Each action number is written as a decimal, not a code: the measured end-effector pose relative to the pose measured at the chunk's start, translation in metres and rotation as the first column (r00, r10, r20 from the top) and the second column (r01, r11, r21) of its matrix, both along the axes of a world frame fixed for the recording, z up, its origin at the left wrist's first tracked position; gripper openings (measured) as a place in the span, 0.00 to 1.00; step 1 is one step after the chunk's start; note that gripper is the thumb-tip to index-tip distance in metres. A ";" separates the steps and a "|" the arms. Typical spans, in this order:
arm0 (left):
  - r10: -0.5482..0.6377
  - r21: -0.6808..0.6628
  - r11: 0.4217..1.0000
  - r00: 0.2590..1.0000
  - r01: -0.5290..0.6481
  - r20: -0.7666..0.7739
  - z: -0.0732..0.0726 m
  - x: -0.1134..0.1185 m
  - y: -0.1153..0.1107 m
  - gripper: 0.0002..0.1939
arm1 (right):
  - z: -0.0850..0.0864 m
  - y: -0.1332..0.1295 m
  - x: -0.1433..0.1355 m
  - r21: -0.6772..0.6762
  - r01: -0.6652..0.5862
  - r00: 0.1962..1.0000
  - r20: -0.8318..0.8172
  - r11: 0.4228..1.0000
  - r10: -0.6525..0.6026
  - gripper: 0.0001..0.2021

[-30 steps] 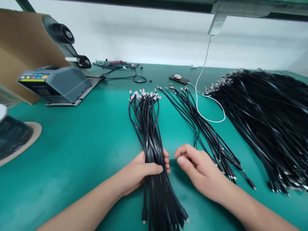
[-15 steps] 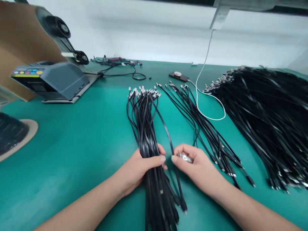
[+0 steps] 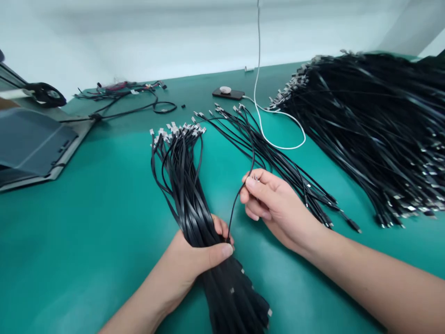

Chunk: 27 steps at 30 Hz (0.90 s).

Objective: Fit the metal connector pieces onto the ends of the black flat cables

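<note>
A thick bundle of flat black cables [image 3: 187, 199] with silvery connectors at its far end lies in my left hand [image 3: 198, 255], whose thumb and fingers wrap round its middle. My right hand [image 3: 274, 204] pinches one black cable [image 3: 235, 199] between thumb and fingers, to the right of the bundle. That cable's lower end meets my left fingertips. Small shiny pieces show partly inside my right hand. Just beyond my right hand, a smaller group of black cables [image 3: 278, 160] is spread on the green table [image 3: 104, 222].
A large pile of black cables [image 3: 368, 120] covers the right side. At the back are a dark phone-like device [image 3: 228, 94] with a white cord [image 3: 259, 116] and tangled wires [image 3: 121, 90]. A grey machine [image 3: 31, 139] stands at the left.
The view has shifted to the right. My right hand has moved up, away from my left, with the single cable, whose lower end is now at my left fingertips. My left hand still grips the bundle.
</note>
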State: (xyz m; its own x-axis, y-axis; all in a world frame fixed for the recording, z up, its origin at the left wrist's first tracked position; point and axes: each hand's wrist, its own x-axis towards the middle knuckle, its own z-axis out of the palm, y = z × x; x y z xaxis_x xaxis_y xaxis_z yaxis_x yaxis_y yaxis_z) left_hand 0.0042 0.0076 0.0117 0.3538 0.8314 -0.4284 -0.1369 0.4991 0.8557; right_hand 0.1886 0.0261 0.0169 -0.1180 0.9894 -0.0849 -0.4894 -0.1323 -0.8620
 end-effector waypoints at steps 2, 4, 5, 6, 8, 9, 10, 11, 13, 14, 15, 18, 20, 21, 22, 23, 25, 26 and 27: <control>-0.001 -0.008 1.000 1.000 0.001 -0.005 0.001 0.001 0.000 0.20 | -0.002 -0.001 0.001 0.024 -0.013 1.000 0.022 1.000 0.013 0.09; -0.003 -0.024 1.000 1.000 0.003 -0.001 0.002 0.001 -0.001 0.19 | -0.003 -0.002 0.001 0.039 -0.048 0.995 0.090 0.998 0.044 0.10; -0.005 -0.033 0.999 1.000 0.005 -0.001 0.002 0.001 -0.001 0.18 | -0.005 -0.003 0.001 0.041 -0.075 0.987 0.142 0.996 0.069 0.11; -0.005 -0.040 0.999 1.000 0.005 -0.005 0.002 0.000 -0.002 0.18 | -0.006 -0.004 0.001 0.036 -0.121 0.974 0.195 0.992 0.112 0.11; 0.007 -0.037 0.999 0.999 -0.009 -0.031 0.001 -0.001 -0.002 0.17 | -0.009 -0.007 -0.001 0.024 -0.249 0.932 0.279 0.968 0.233 0.10; 0.015 -0.029 0.999 0.999 -0.016 -0.052 0.000 -0.003 -0.002 0.17 | -0.011 -0.009 -0.003 0.021 -0.306 0.909 0.302 0.952 0.286 0.08; 0.014 -0.021 1.000 0.997 -0.016 -0.073 -0.001 -0.004 -0.001 0.17 | -0.012 -0.011 -0.004 0.018 -0.345 0.894 0.313 0.938 0.322 0.05; 0.000 -0.015 1.000 0.996 -0.001 -0.090 -0.001 -0.005 -0.001 0.17 | -0.013 -0.012 -0.005 0.013 -0.360 0.888 0.313 0.933 0.338 0.03; -0.066 -0.008 0.998 0.993 0.065 -0.102 -0.003 -0.008 0.001 0.16 | -0.014 -0.014 -0.008 -0.006 -0.334 0.899 0.297 0.942 0.321 0.06; -0.100 -0.007 0.995 0.990 0.100 -0.100 -0.003 -0.009 0.002 0.16 | -0.014 -0.015 -0.008 -0.016 -0.319 0.908 0.281 0.948 0.311 0.08; -0.122 -0.006 0.993 0.988 0.122 -0.097 -0.003 -0.010 0.002 0.15 | -0.014 -0.015 -0.009 -0.023 -0.311 0.914 0.265 0.950 0.306 0.10; -0.121 0.004 0.993 0.988 0.122 -0.096 -0.002 -0.009 0.003 0.15 | -0.014 -0.015 -0.010 -0.005 -0.318 0.920 0.242 0.948 0.309 0.11; -0.082 0.004 0.997 0.993 0.083 -0.081 -0.001 -0.007 0.001 0.16 | -0.015 -0.015 -0.009 0.006 -0.308 0.921 0.251 0.951 0.297 0.08; -0.063 0.002 0.998 0.996 0.063 -0.064 0.000 -0.006 0.000 0.16 | -0.015 -0.015 -0.009 0.000 -0.277 0.927 0.263 0.961 0.267 0.06; -0.045 -0.003 0.999 0.998 0.045 -0.042 0.000 -0.004 0.000 0.16 | -0.016 -0.015 -0.008 -0.010 -0.231 0.935 0.273 0.973 0.225 0.06; -0.034 -0.008 0.999 0.999 0.033 -0.020 0.000 -0.004 -0.001 0.16 | -0.017 -0.015 -0.007 -0.025 -0.181 0.943 0.280 0.983 0.181 0.06; -0.037 -0.017 0.999 0.999 0.037 0.018 0.001 -0.003 -0.002 0.15 | -0.018 -0.016 -0.003 -0.048 -0.111 0.948 0.296 0.993 0.120 0.05; -0.041 -0.021 0.999 0.999 0.041 0.031 0.001 -0.003 -0.002 0.15 | -0.019 -0.016 -0.001 -0.034 -0.098 0.942 0.320 0.995 0.104 0.04; -0.045 -0.024 0.999 0.998 0.046 0.039 0.000 -0.003 -0.001 0.15 | -0.019 -0.018 0.001 0.005 -0.092 0.929 0.361 0.996 0.084 0.04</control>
